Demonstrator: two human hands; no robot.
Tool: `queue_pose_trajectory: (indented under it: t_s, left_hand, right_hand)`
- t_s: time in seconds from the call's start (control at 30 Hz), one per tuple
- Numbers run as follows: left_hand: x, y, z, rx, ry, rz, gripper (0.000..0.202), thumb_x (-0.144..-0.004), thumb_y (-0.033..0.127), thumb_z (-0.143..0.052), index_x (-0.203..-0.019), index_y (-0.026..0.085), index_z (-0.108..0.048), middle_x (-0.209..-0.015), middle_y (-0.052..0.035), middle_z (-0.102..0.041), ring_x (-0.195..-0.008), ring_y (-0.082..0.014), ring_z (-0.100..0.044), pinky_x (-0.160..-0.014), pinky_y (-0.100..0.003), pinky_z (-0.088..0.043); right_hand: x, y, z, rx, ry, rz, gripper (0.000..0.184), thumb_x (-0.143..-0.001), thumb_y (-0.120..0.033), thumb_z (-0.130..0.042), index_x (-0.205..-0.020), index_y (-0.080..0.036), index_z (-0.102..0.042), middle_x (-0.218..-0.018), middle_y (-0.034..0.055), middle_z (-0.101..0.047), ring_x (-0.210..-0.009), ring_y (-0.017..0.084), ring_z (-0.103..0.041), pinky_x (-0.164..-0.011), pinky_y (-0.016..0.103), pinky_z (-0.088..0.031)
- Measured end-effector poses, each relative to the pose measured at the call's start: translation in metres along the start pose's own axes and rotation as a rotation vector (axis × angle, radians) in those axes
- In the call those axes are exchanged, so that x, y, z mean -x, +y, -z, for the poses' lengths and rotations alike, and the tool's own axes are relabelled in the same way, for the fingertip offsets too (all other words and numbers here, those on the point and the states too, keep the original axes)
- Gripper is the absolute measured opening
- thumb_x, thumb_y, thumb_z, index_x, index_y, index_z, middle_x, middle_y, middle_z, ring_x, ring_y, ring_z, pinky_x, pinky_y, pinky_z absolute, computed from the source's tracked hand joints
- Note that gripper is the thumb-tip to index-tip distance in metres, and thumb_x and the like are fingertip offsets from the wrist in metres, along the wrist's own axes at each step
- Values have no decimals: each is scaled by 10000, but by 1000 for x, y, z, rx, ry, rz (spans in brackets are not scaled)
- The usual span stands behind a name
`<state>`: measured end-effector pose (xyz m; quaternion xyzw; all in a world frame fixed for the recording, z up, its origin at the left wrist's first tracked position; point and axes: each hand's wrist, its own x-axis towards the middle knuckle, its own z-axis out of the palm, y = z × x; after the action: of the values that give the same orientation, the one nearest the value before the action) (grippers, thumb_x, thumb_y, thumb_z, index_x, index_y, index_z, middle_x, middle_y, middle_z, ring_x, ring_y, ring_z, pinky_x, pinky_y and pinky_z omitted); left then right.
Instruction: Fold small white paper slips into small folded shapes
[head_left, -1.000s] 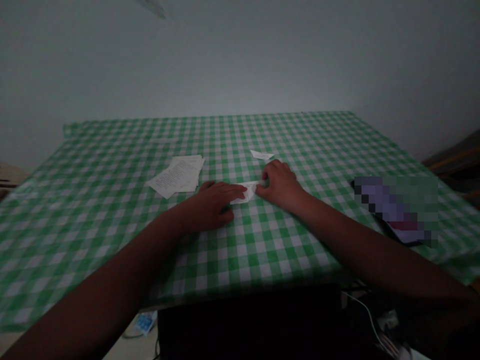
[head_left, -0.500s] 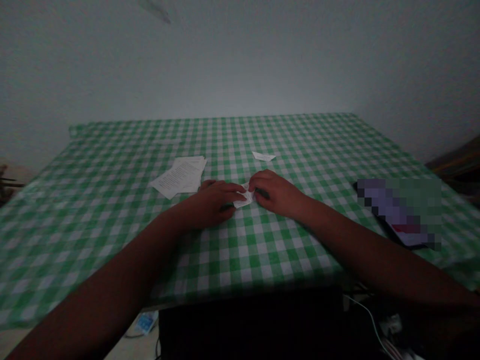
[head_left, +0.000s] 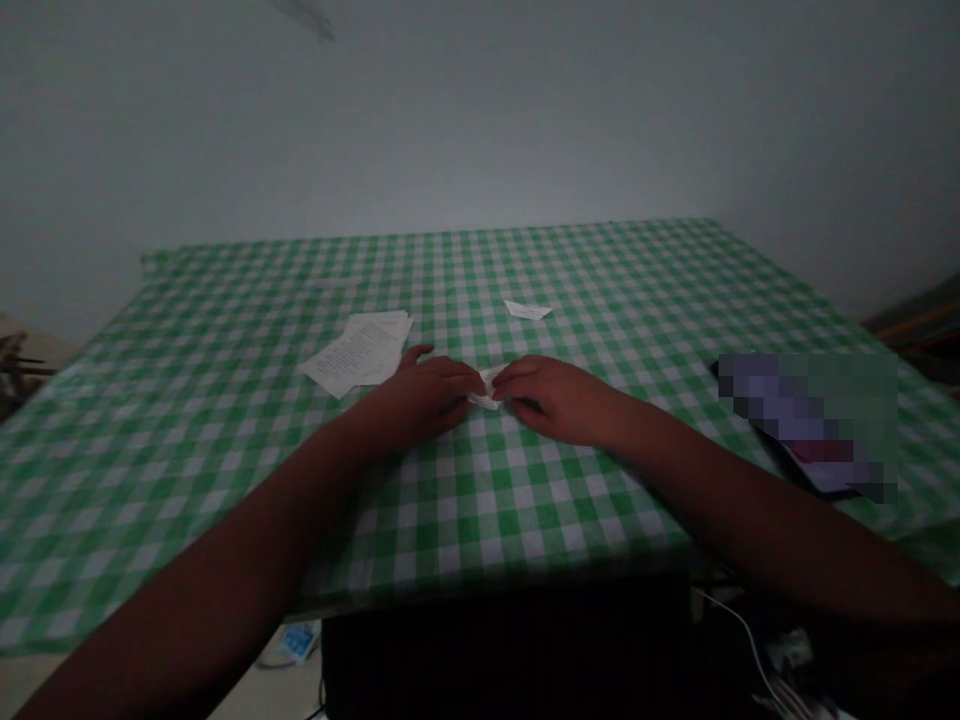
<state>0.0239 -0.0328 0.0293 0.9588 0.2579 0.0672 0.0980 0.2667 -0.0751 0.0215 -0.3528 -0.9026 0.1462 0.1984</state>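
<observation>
Small folded white paper [head_left: 486, 388] sits pinched between the left hand [head_left: 424, 402] and right hand [head_left: 553, 398], both gripping it. Printed white sheets [head_left: 358, 352] lie beyond the left hand.

The cloth [head_left: 525, 530] in front of me is green-and-white gingham, darkest green where the bands cross. The slip [head_left: 486, 392] and scrap [head_left: 527, 310] are plain white, the sheets [head_left: 352, 352] white with black print, the wall [head_left: 480, 120] pale grey.

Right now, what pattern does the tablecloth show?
The tablecloth is green-and-white gingham check, seen best in the head view.
</observation>
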Motion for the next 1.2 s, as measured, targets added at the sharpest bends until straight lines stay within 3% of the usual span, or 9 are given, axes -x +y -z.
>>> queue_pose_trajectory:
  t_s: [0.17,0.37,0.7,1.2]
  left_hand:
    - [-2,7,4,64,2,58,225,-975,306,-452,-1087,251,-640,-1165,-17,-689,-1128,-211,-594,-1132,-509,-190]
    - [-8,13,-6,46,78,157,198,-943,293,-476,-968,224,-660,-1098,-32,-684,-1075,-229,-589,-1049,-488,-284]
    - [-12,13,-18,20,150,236,162,-930,319,-549,-978,224,-672,-1088,-37,-670,-1035,-235,-579,-978,-455,-330]
    - [-14,16,-21,41,172,324,147,-924,339,-583,-984,214,-632,-1074,-40,-652,-1042,-235,-591,-923,-428,-370]
  right_hand:
    - [0,-4,2,24,-52,28,286,-889,-94,-507,-1052,-188,-721,-1126,82,-702,-1081,206,-622,-983,388,-474]
    - [3,-4,1,34,-53,20,287,-886,-91,-523,-1059,-203,-722,-1162,83,-681,-1089,209,-617,-974,391,-481]
    - [1,-6,7,-19,-71,7,318,-867,-42,-502,-1057,-163,-727,-1140,92,-715,-1111,207,-633,-1030,395,-467]
    - [4,-12,5,55,-89,-7,327,-885,-80,-533,-1111,-213,-727,-1185,99,-682,-1137,244,-607,-1001,429,-475]
